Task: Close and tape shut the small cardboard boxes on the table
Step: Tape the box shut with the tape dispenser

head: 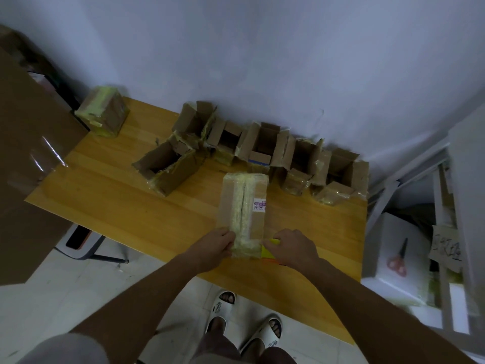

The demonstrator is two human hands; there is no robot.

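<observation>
A closed cardboard box (244,206) lies lengthwise on the wooden table (131,206), with a yellowish tape strip along its top seam and a small white label. My left hand (215,245) presses against the box's near left end. My right hand (291,245) sits at the near right corner, gripping a yellow tape dispenser (269,249) that touches the box. Several open boxes (262,148) with raised flaps stand in a row along the wall. One taped box (103,114) stands at the far left corner.
A large brown carton (29,153) leans at the left beside the table. On the right, white foam boxes (399,258) carry a pair of scissors (400,258). A stool (81,243) is under the table's left edge. My sandalled feet are on the tile floor.
</observation>
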